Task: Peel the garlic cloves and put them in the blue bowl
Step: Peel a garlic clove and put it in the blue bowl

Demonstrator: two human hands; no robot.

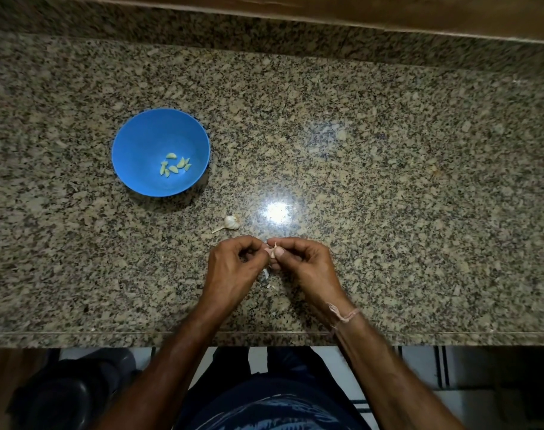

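A blue bowl (140, 144) sits on the granite counter at the left, with several peeled garlic cloves (174, 165) lying in its bottom. A partial garlic bulb (231, 222) with a short stem lies on the counter between the bowl and my hands. My left hand (233, 268) and my right hand (305, 268) meet near the counter's front edge, both pinching one small garlic clove (271, 250) with its skin on. The fingers of both hands are curled round it. Bits of papery skin (266, 274) lie beneath the hands.
The granite counter (388, 181) runs wide to the right and back, ending at a raised granite backsplash (264, 29). Its front edge (109, 336) lies just behind my wrists. A thread band (345, 316) is on my right wrist.
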